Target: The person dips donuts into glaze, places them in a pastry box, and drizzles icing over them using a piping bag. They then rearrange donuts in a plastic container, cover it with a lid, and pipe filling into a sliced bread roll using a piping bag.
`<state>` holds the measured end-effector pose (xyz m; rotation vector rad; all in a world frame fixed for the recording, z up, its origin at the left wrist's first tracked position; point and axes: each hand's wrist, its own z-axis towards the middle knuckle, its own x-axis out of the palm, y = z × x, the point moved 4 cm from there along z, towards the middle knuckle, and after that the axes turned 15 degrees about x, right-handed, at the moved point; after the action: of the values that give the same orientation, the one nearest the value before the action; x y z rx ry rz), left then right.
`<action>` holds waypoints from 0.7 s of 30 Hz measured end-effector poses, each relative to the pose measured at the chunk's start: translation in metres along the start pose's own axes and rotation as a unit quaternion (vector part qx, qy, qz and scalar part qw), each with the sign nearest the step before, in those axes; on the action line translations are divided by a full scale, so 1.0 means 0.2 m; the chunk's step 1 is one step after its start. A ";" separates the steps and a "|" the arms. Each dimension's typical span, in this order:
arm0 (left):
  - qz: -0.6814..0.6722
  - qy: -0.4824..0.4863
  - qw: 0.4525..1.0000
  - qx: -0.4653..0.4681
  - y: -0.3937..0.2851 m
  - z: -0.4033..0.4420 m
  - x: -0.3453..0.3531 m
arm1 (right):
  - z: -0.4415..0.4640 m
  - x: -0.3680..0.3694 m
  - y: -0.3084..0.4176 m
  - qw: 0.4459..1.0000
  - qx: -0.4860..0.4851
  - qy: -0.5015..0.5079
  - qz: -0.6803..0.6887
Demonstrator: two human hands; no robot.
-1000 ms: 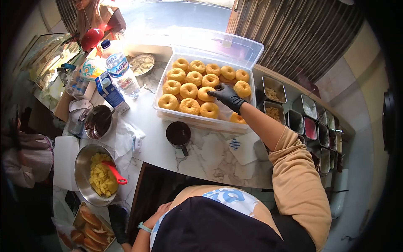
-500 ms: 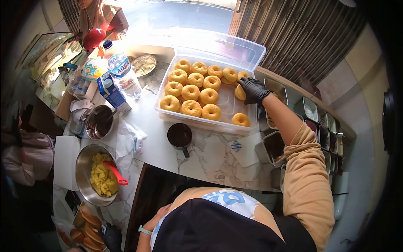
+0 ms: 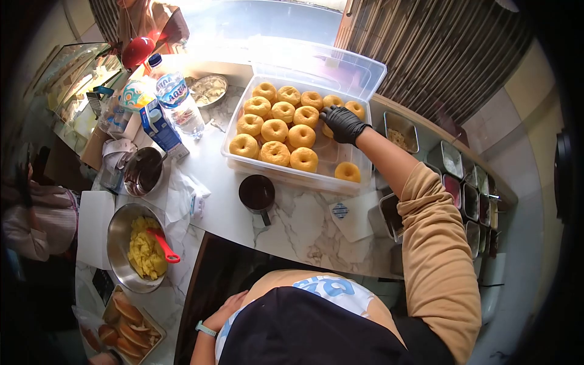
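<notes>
My right hand [image 3: 342,124], in a black glove, reaches into a clear plastic box [image 3: 277,175] of doughnuts. Its fingers are closed on a doughnut [image 3: 327,131] that is mostly hidden beneath them. Rows of golden ring doughnuts [image 3: 275,130] fill the box's left and middle. One doughnut [image 3: 347,172] sits apart in the near right corner. My left hand [image 3: 233,302], bare with a pale watch band at the wrist, lies flat against my waist and holds nothing.
A dark mug [image 3: 257,193] stands before the box. Left are a steel bowl of yellow filling [image 3: 146,255] with a red-handled utensil, a chocolate bowl [image 3: 143,173], a carton [image 3: 162,131] and a water bottle [image 3: 176,100]. Topping tins [image 3: 451,159] line the right. Buns [image 3: 129,328] lie lower left.
My right hand has moved left inside the box with the tilted doughnut, toward the other doughnuts. Another person's black-gloved hand has left the buns at lower left. My left hand stays put.
</notes>
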<state>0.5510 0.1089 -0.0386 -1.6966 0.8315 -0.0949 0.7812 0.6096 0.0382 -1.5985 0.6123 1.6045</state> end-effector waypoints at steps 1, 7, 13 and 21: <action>0.002 -0.006 1.000 0.005 0.00 -0.01 0.01 | -0.01 -0.01 0.00 1.000 0.007 -0.001 0.019; 0.010 -0.025 1.000 0.003 0.13 -0.03 0.09 | -0.28 -0.27 0.06 0.969 0.114 0.194 0.097; 0.006 -0.047 0.999 0.026 0.05 -0.01 0.05 | -0.47 -0.06 0.09 0.966 0.055 0.203 0.152; 0.082 -0.019 0.996 0.003 -0.07 -0.05 0.18 | -0.35 0.04 -0.04 0.968 0.167 0.074 0.173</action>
<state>0.5790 0.0805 -0.0366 -1.6131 0.9387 0.0470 0.8303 0.5604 0.0249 -1.4180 1.2301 1.5278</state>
